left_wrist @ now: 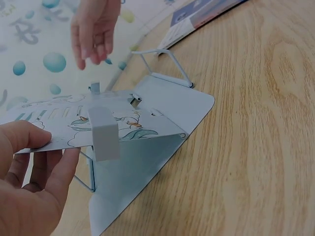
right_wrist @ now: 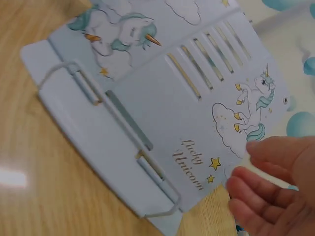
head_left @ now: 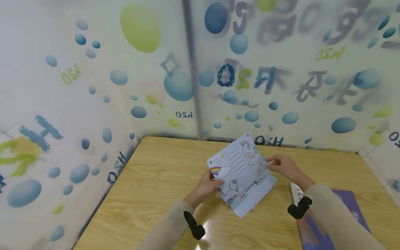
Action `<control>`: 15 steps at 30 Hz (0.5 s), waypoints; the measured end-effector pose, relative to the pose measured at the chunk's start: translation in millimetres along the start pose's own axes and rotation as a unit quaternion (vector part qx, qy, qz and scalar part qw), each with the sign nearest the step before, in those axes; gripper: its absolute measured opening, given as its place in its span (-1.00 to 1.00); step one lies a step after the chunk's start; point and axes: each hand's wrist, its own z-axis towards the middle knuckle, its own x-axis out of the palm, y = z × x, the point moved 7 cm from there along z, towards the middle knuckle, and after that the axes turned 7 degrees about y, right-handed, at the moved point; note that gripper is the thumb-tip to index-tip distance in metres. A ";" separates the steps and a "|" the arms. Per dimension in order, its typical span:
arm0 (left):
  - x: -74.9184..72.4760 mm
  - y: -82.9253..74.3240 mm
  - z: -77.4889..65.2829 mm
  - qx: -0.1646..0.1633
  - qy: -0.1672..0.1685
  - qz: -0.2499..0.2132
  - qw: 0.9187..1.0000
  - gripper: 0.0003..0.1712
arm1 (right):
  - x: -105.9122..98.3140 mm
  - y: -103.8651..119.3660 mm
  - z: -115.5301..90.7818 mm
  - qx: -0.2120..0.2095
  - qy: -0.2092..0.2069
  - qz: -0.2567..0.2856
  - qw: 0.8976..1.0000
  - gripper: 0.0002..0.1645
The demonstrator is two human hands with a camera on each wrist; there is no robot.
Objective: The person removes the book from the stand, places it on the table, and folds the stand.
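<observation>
A white metal book stand printed with unicorns, clouds and stars is tilted above the wooden table. Its slotted back plate and flat base plate meet at an angle, with a wire page holder at the lower edge. My left hand grips the back plate's left edge, thumb on the printed face and fingers underneath. Beside the opposite edge is my right hand, its fingers loosely bent. In the left wrist view the right hand appears apart from the stand, holding nothing.
At the right of the table, a purple-covered book lies partly under my right sleeve. A patterned curtain-like wall with blue and green spots borders the table's back and left edges.
</observation>
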 end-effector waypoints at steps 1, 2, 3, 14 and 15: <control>-1.0 0.4 -0.6 -0.004 0.000 -0.001 1.000 -0.47 | 4.1 -0.8 -4.8 0.006 0.019 0.007 1.000 -0.57; -1.8 0.7 -1.0 -0.006 0.000 -0.001 1.000 -0.46 | 8.6 -1.8 -9.8 0.012 0.034 0.016 0.999 -0.56; -2.4 1.1 -1.3 -0.009 0.000 -0.001 1.000 -0.46 | 13.1 -2.7 -14.8 0.017 0.047 0.026 0.998 -0.56; -0.5 -0.3 0.1 -0.012 0.006 -0.002 1.000 -0.43 | 49.2 -7.9 -50.0 0.047 -0.021 0.049 0.997 -0.69; 0.0 -0.3 0.1 -0.011 0.007 -0.003 1.000 -0.43 | 50.8 -8.5 -51.6 0.051 -0.033 0.051 0.997 -0.71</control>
